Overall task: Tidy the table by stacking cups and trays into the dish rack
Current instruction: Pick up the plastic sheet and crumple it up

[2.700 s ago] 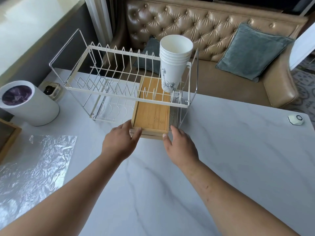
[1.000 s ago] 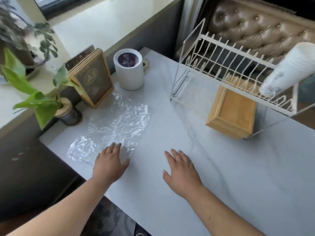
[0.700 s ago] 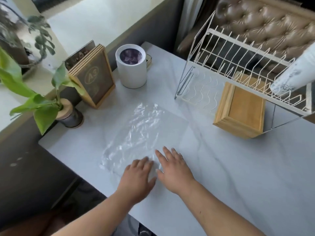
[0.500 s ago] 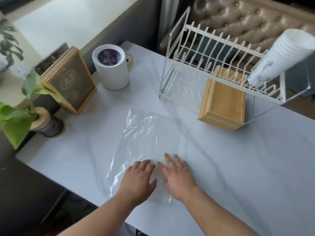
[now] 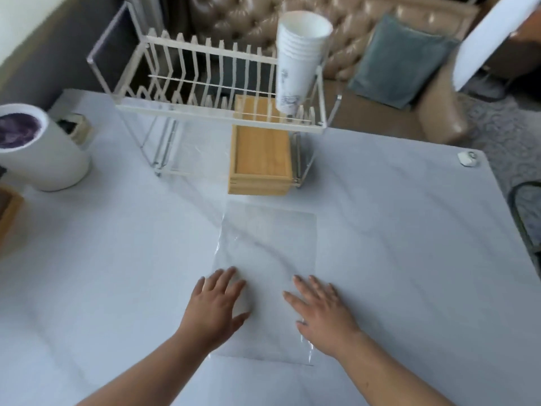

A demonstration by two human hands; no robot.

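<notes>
A white wire dish rack (image 5: 175,109) stands at the far side of the marble table (image 5: 409,259). A stack of white paper cups (image 5: 298,60) leans in its upper right corner. Stacked wooden trays (image 5: 260,159) sit in the rack's lower level, sticking out toward me. A clear plastic sheet (image 5: 269,259) lies flat on the table in front of the trays. My left hand (image 5: 216,306) and my right hand (image 5: 319,309) press flat on the sheet's near end, fingers spread, holding nothing.
A white cylindrical bin (image 5: 38,148) stands at the left, with a small dark holder (image 5: 73,128) behind it. A small white device (image 5: 467,158) sits at the table's far right corner. A tufted leather sofa (image 5: 380,30) with a grey cushion (image 5: 401,60) is behind the table.
My hands left the wooden trays, went to the plastic sheet at the left and slid it across to the middle in front of the rack. My hands have now spread apart on it.
</notes>
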